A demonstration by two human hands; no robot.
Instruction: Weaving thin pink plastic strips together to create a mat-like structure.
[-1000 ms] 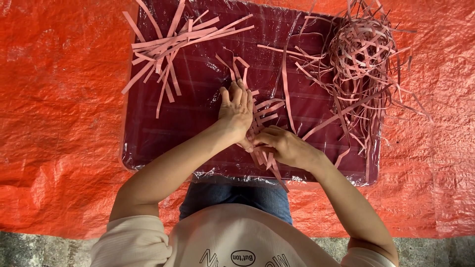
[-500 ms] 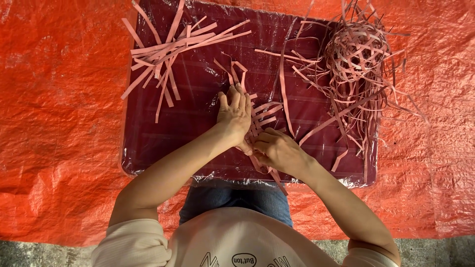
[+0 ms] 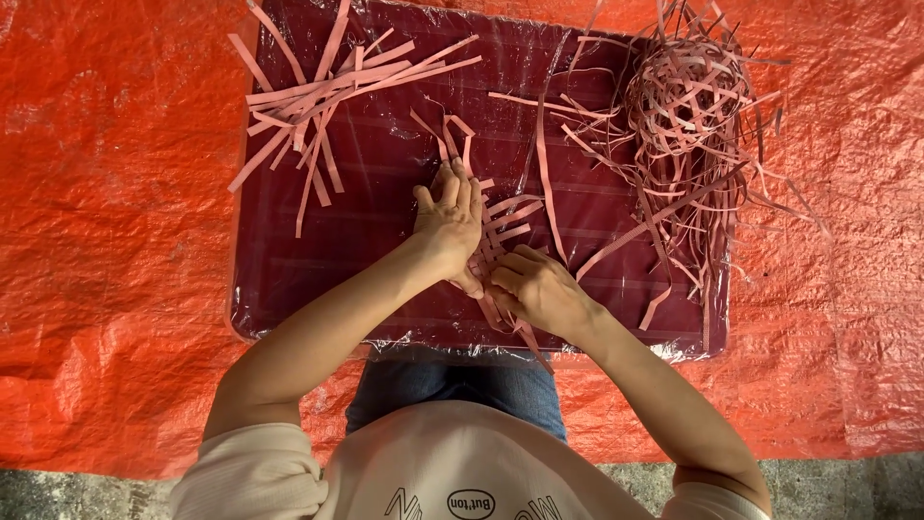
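Nearest the camera, low in the frame, the person's cream shirt and blue jeans (image 3: pixel 452 395) are showing, with both bare forearms reaching up toward the middle. The right hand (image 3: pixel 539 289) is curling its fingers together, pinching the lower strips of a small woven patch of pink strips (image 3: pixel 499 241) at the frame's centre. The left hand (image 3: pixel 448 226) is lying flat over the patch's left part, fingers extended and close together, pressing it down without gripping anything. The patch is resting on a dark maroon board wrapped in clear film (image 3: pixel 289 279). Farther up, a loose bundle of straight pink strips (image 3: pixel 322 101) is lying at the upper left, and a tangled heap of pink strips (image 3: pixel 688 106) is sitting at the upper right. An orange tarp (image 3: pixel 106 241) is spreading beneath everything.
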